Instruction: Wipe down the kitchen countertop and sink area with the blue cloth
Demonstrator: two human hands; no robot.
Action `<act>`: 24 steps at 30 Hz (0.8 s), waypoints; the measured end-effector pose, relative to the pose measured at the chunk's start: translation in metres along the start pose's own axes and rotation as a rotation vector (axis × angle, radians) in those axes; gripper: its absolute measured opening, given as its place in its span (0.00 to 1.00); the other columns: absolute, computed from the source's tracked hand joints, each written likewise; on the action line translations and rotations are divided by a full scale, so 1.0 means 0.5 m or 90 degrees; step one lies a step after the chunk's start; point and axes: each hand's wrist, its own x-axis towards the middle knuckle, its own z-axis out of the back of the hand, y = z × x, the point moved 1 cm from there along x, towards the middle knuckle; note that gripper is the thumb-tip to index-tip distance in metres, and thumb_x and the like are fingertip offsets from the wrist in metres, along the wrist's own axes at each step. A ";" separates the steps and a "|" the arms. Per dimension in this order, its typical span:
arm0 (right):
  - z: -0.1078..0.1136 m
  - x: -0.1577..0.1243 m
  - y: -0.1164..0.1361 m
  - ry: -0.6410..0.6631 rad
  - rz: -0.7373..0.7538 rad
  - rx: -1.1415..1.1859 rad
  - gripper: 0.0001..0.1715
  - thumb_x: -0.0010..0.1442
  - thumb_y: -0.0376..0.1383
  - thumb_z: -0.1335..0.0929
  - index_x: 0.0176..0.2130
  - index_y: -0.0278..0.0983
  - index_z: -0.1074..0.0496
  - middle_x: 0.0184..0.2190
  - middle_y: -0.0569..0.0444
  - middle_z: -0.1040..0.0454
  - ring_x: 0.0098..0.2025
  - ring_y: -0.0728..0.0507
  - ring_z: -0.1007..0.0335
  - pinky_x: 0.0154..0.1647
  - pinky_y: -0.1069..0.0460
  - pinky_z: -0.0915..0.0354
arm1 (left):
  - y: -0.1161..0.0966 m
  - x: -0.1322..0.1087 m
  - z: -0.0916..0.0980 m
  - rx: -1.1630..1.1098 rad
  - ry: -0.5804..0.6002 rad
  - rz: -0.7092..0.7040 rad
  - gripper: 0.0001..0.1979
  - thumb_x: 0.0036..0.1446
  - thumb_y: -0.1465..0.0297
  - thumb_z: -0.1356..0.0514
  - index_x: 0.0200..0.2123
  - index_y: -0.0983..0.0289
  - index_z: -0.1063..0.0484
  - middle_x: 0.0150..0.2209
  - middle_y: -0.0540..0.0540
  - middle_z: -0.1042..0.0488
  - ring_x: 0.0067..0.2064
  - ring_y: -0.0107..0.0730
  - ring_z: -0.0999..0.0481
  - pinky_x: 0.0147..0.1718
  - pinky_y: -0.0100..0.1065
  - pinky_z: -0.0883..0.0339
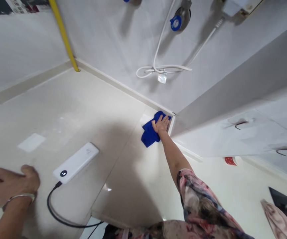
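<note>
My right hand [161, 124] lies spread on a crumpled blue cloth [150, 132], pressing it onto the pale tiled surface [103, 99] close to the corner where the walls meet. The cloth sticks out to the left of and below my fingers. At the far left, my left hand [11, 186], with a bangle at the wrist, has its fingers apart and holds nothing. It is nearest to a white power bank [76, 162], which lies on the surface with a black cable [59, 217] plugged into its lower end.
A yellow pipe [64, 36] meets the surface at the back left. Above the cloth, a bundled white cord [158, 70] hangs by the wall near a blue-marked valve [176, 22]. Hooks [241, 124] are on the right wall. A red object [230, 161] lies at the right.
</note>
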 end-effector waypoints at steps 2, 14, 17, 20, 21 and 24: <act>-0.003 -0.003 -0.002 -0.012 0.015 0.022 0.51 0.67 0.51 0.41 0.72 0.17 0.53 0.73 0.18 0.59 0.75 0.18 0.62 0.70 0.22 0.64 | 0.008 0.004 -0.008 -0.026 -0.052 0.006 0.46 0.64 0.51 0.63 0.73 0.81 0.55 0.73 0.79 0.58 0.76 0.62 0.64 0.70 0.61 0.67; 0.015 -0.237 0.029 0.028 0.109 -0.030 0.51 0.66 0.49 0.37 0.74 0.21 0.55 0.74 0.25 0.59 0.76 0.22 0.66 0.73 0.29 0.61 | 0.015 0.007 -0.013 -0.088 -0.073 -0.006 0.47 0.66 0.50 0.61 0.72 0.84 0.55 0.73 0.83 0.59 0.75 0.66 0.64 0.68 0.68 0.64; 0.018 -0.325 0.015 0.007 0.162 -0.007 0.50 0.65 0.47 0.36 0.74 0.23 0.52 0.75 0.27 0.58 0.77 0.23 0.65 0.74 0.30 0.60 | 0.017 0.011 -0.019 -0.092 -0.068 -0.004 0.47 0.63 0.52 0.57 0.72 0.84 0.55 0.73 0.82 0.59 0.75 0.66 0.65 0.69 0.66 0.67; 0.013 -0.420 -0.013 -0.021 0.193 0.016 0.50 0.64 0.46 0.35 0.74 0.23 0.50 0.75 0.29 0.58 0.77 0.24 0.64 0.74 0.31 0.57 | 0.019 0.014 -0.023 -0.096 -0.066 -0.003 0.48 0.60 0.54 0.53 0.72 0.84 0.56 0.73 0.82 0.60 0.75 0.67 0.66 0.69 0.66 0.68; 0.010 -0.453 -0.027 -0.027 0.205 0.021 0.50 0.63 0.45 0.35 0.73 0.24 0.50 0.75 0.30 0.58 0.77 0.24 0.64 0.74 0.31 0.57 | 0.019 0.015 -0.023 -0.104 -0.071 -0.002 0.48 0.59 0.54 0.52 0.72 0.84 0.55 0.73 0.82 0.60 0.75 0.68 0.65 0.69 0.66 0.68; 0.000 -0.549 -0.070 -0.037 0.270 0.026 0.49 0.62 0.43 0.34 0.73 0.24 0.49 0.76 0.32 0.59 0.77 0.25 0.66 0.74 0.30 0.55 | 0.020 0.016 -0.024 -0.133 -0.085 0.006 0.48 0.59 0.55 0.52 0.72 0.85 0.54 0.73 0.83 0.60 0.75 0.68 0.65 0.69 0.65 0.69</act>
